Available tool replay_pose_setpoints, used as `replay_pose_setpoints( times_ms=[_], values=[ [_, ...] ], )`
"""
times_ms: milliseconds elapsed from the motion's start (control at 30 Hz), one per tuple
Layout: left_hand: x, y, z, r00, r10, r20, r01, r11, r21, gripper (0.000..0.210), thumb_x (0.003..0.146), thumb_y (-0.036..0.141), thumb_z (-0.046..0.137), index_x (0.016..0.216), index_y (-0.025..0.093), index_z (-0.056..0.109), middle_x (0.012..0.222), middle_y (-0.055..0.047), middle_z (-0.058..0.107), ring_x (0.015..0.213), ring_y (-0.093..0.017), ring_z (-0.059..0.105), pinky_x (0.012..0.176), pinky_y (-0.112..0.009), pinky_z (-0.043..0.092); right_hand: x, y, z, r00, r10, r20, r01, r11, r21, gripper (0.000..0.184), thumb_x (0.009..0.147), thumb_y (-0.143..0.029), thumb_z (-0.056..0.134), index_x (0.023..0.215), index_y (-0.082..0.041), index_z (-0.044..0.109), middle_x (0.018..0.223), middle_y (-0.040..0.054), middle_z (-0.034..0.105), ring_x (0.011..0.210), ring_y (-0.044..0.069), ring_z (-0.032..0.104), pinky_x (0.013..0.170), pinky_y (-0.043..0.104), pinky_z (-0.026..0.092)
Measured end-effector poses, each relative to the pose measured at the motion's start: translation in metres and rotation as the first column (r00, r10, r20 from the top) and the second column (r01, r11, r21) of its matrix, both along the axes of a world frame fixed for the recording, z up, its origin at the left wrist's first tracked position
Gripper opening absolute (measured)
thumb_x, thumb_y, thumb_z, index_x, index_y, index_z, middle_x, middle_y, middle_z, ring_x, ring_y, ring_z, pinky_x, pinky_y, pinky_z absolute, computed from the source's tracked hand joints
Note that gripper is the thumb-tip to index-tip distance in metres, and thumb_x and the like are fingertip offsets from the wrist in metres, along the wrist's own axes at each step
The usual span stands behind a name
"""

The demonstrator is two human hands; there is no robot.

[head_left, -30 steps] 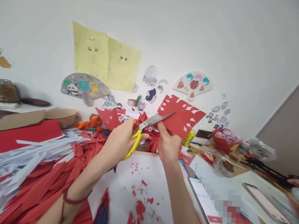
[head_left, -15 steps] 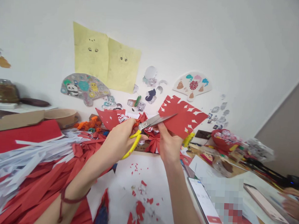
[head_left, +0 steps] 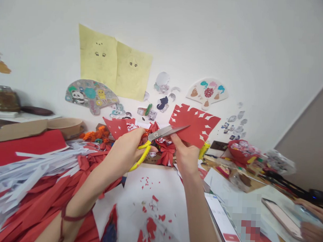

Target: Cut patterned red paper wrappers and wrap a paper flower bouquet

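Note:
My left hand (head_left: 126,148) is closed around the yellow handles of a pair of scissors (head_left: 156,135). Their metal blades reach rightward to the lower left part of a red paper (head_left: 195,120). Small diamond-shaped holes and scalloped cuts run along that paper's edges. From below, my right hand (head_left: 188,159) pinches the red paper, with the thumb beside the blades. On the white sheet (head_left: 159,181) under both hands lie small red paper scraps (head_left: 151,225). The fingers behind the paper are hidden.
Red and white paper strips (head_left: 57,187) heap up on the left. A phone (head_left: 221,220) lies by my right forearm. At the far right are another person's hands (head_left: 316,227) near a second phone (head_left: 282,217). Paper fans (head_left: 91,93) hang on the wall.
The red paper has tilted and shifted slightly down and left. My left hand and the scissors have moved a little left. At the right edge, the other person's hands have come further into view.

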State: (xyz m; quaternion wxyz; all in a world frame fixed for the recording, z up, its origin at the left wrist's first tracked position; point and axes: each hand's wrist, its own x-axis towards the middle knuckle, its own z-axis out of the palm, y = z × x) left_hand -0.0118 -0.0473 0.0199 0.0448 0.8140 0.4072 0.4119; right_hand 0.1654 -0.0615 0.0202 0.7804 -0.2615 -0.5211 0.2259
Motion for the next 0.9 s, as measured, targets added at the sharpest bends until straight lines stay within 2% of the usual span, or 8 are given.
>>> replay_pose_setpoints(
  times_ms=[167, 267, 400, 633, 833, 900],
  values=[
    [-0.003, 0.0, 0.002, 1.0, 0.001, 0.0, -0.001, 1.0, -0.003, 0.026, 0.082, 0.047, 0.056, 0.079, 0.024, 0.046, 0.075, -0.003, 0.064, 0.065, -0.021, 0.062, 0.053, -0.026, 0.036, 0.004, -0.003, 0.003, 0.995, 0.1, 0.012, -0.1, 0.995, -0.01, 0.035, 0.072, -0.023, 0.077, 0.106, -0.018, 0.068, 0.088, 0.0013, 0.076, 0.076, 0.018, 0.072, 0.077, 0.033, 0.061],
    [-0.003, 0.001, 0.001, 1.0, -0.007, 0.011, 0.007, 1.0, -0.021, 0.024, 0.083, 0.046, 0.055, 0.081, 0.023, 0.048, 0.077, -0.005, 0.065, 0.067, -0.021, 0.063, 0.053, -0.026, 0.036, 0.009, -0.002, 0.003, 0.992, 0.117, 0.038, -0.116, 0.993, -0.035, 0.025, 0.073, -0.023, 0.077, 0.096, -0.017, 0.071, 0.085, 0.0013, 0.077, 0.071, 0.017, 0.072, 0.073, 0.031, 0.061],
    [-0.002, 0.009, -0.003, 1.0, -0.015, 0.003, 0.015, 0.994, -0.109, 0.028, 0.081, 0.049, 0.056, 0.076, 0.023, 0.046, 0.076, -0.004, 0.065, 0.065, -0.021, 0.062, 0.052, -0.025, 0.034, 0.016, 0.003, 0.001, 0.993, 0.084, 0.086, -0.072, 0.988, -0.135, 0.016, 0.071, -0.028, 0.078, 0.079, -0.015, 0.072, 0.077, 0.0041, 0.076, 0.064, 0.017, 0.07, 0.07, 0.032, 0.061],
    [-0.002, 0.028, -0.012, 0.998, -0.061, -0.033, 0.05, 0.966, -0.253, 0.035, 0.083, 0.055, 0.052, 0.073, 0.023, 0.04, 0.071, 0.0, 0.062, 0.058, -0.017, 0.055, 0.052, -0.024, 0.031, 0.028, 0.019, -0.001, 0.997, 0.008, 0.075, 0.009, 0.977, -0.215, 0.022, 0.068, -0.034, 0.079, 0.08, -0.017, 0.072, 0.07, 0.004, 0.075, 0.063, 0.02, 0.07, 0.067, 0.033, 0.06],
    [-0.014, 0.043, -0.016, 0.995, -0.067, -0.07, 0.044, 0.955, -0.292, 0.039, 0.077, 0.06, 0.057, 0.073, 0.022, 0.049, 0.062, 0.002, 0.056, 0.058, -0.016, 0.051, 0.054, -0.024, 0.032, 0.046, 0.024, 0.0, 0.988, -0.033, 0.153, 0.086, 0.933, -0.35, 0.03, 0.07, -0.042, 0.078, 0.078, -0.014, 0.074, 0.068, 0.0068, 0.075, 0.063, 0.019, 0.07, 0.068, 0.032, 0.057],
    [-0.017, 0.046, -0.016, 0.999, -0.053, -0.007, 0.049, 0.956, -0.289, 0.037, 0.075, 0.056, 0.06, 0.072, 0.021, 0.051, 0.06, 0.002, 0.055, 0.057, -0.015, 0.05, 0.054, -0.024, 0.031, 0.051, 0.023, -0.003, 0.985, -0.028, 0.17, 0.092, 0.919, -0.383, 0.032, 0.068, -0.043, 0.079, 0.076, -0.013, 0.074, 0.068, 0.0083, 0.075, 0.062, 0.02, 0.07, 0.067, 0.032, 0.057]
  ],
)
